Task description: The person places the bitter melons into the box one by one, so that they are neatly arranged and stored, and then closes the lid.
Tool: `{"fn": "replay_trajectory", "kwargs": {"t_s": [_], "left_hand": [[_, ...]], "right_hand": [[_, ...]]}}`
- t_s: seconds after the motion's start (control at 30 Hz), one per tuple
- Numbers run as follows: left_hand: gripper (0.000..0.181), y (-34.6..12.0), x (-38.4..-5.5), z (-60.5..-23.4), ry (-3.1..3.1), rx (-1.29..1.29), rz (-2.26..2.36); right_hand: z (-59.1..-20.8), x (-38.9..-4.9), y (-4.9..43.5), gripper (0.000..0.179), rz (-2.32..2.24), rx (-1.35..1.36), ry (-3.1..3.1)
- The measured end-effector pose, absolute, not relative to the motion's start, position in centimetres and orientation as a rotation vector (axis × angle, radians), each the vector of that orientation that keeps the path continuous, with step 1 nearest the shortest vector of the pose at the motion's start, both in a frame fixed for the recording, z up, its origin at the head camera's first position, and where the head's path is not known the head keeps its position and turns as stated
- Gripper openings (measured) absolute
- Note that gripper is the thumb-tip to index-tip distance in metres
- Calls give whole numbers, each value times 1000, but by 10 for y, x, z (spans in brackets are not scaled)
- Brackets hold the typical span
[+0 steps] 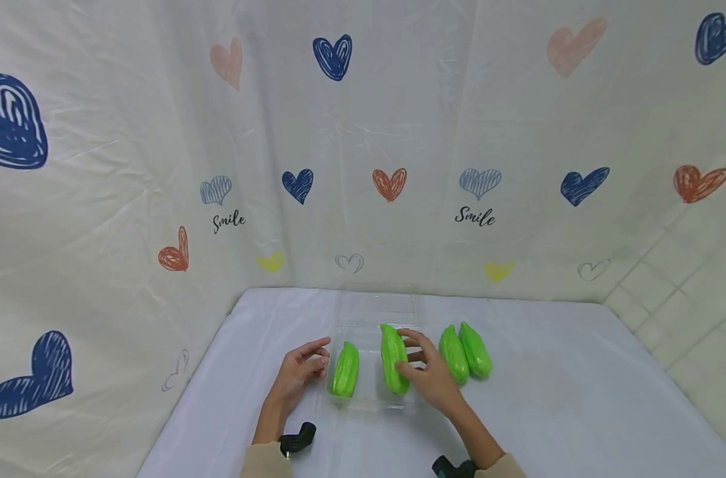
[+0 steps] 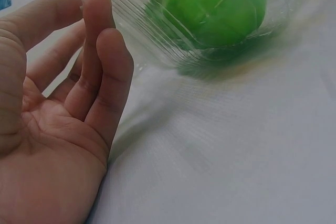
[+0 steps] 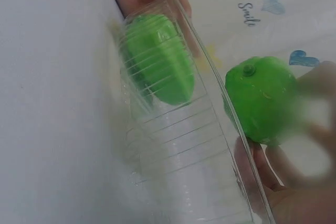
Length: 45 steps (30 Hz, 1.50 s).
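Observation:
A clear plastic box [image 1: 367,402] with its lid [image 1: 377,307] raised at the back stands on the table. Inside it, on the left, lies a green bitter melon [image 1: 346,370], also seen through the ridged wall in the right wrist view. My right hand [image 1: 431,375] grips a second bitter melon [image 1: 393,358] between thumb and fingers, over the box's right part. In the right wrist view this bitter melon [image 3: 260,100] appears beyond the box's rim. My left hand [image 1: 300,375] is at the box's left side, its loosely bent fingers [image 2: 100,17] touching the clear edge.
Two more bitter melons [image 1: 454,355] lie side by side on the white tabletop [image 1: 548,392], right of my right hand. Behind the table hangs a pale curtain [image 1: 423,239] printed with hearts. Black wrist cameras [image 1: 298,438] sit on both wrists.

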<state>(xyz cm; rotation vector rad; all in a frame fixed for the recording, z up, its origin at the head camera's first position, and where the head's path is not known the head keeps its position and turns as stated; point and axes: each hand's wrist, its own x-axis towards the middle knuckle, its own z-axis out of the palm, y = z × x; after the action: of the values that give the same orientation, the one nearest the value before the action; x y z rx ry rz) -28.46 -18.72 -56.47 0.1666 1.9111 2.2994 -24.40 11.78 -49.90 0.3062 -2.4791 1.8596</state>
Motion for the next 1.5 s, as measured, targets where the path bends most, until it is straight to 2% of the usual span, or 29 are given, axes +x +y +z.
{"fn": "replay_trajectory", "kwargs": {"t_s": [0.73, 1.1, 1.5], "left_hand": [[56, -187, -283, -565, 1927, 165, 2292], [55, -187, -284, -567, 1921, 170, 2299], [55, -186, -284, -567, 1908, 142, 2310]], "right_hand": [[-506, -262, 89, 55, 1906, 291, -2563], [-507, -267, 84, 61, 1891, 273, -2656], [-514, -272, 84, 58, 1853, 311, -2775]]}}
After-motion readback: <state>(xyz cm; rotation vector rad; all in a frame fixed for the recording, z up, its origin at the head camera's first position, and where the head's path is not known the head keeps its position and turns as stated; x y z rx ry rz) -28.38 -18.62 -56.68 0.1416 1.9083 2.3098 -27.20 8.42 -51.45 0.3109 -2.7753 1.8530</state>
